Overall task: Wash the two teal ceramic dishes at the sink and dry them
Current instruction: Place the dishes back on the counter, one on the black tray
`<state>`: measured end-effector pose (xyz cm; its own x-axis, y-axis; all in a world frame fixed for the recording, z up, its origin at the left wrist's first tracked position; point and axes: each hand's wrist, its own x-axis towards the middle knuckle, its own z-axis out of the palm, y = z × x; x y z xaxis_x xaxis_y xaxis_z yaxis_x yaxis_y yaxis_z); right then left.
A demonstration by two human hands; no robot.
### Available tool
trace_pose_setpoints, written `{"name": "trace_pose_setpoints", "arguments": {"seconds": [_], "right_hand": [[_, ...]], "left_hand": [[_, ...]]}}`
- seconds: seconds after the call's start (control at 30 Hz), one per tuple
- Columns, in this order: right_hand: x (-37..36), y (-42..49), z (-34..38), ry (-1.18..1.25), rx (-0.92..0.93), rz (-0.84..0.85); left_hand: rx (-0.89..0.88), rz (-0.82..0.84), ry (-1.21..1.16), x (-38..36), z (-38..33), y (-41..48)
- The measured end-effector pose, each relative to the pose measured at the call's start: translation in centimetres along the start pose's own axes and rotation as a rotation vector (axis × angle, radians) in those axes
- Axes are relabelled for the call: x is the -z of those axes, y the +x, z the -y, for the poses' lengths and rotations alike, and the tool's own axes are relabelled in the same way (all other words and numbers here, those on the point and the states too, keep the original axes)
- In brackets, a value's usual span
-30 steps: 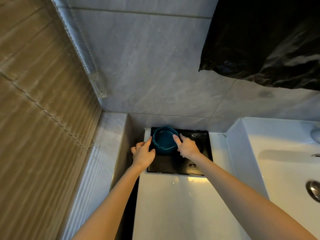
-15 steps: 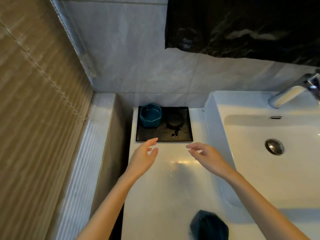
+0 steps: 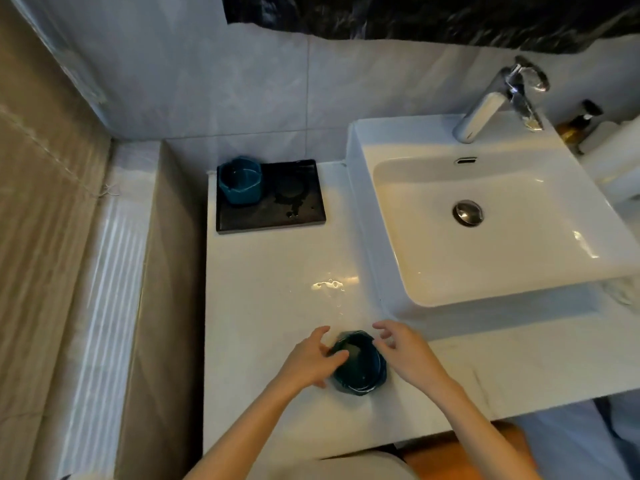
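Observation:
One teal ceramic dish (image 3: pixel 362 370), low and bowl-shaped, sits on the white counter near its front edge. My left hand (image 3: pixel 310 360) reaches it from the left, with its fingertips touching the rim. On the other side, my right hand (image 3: pixel 405 355) hovers at the rim with fingers spread and loosely bent, holding nothing. The second teal dish (image 3: pixel 239 183), a taller faceted cup, stands upright in the back left corner of a black tray (image 3: pixel 277 221) at the rear of the counter.
A white basin (image 3: pixel 491 258) with a chrome drain (image 3: pixel 467 212) and faucet (image 3: pixel 485 109) lies to the right. Water drops glisten on the counter (image 3: pixel 329 284) and on the tray. A dark bottle (image 3: pixel 581 121) stands at the far right. Wall and blind close off the left.
Both hands let go of the teal cup on the tray and pulled back toward me. They now flank the low teal dish at the counter's front; the view has tilted down.

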<state>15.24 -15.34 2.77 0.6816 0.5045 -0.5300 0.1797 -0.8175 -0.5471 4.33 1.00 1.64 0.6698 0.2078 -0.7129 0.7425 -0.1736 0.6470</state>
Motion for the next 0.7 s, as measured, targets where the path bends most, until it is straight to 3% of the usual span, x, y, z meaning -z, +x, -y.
{"name": "trace_pose_setpoints", "arguments": {"seconds": [0.13,0.33,0.7], "right_hand": [[-0.9,-0.6,-0.7,-0.137,0.021,0.014],[-2.0,-0.5,-0.7,-0.338,0.073,-0.004],[-1.5,0.5,3.0,-0.302,0.147,-0.021]], "left_hand": [[-0.061,-0.064,0.141,-1.7,0.9,-0.3],[-0.060,-0.133,0.112,-2.3,1.2,-0.3],[-0.078,-0.269,0.020,2.1,0.9,-0.3]]}}
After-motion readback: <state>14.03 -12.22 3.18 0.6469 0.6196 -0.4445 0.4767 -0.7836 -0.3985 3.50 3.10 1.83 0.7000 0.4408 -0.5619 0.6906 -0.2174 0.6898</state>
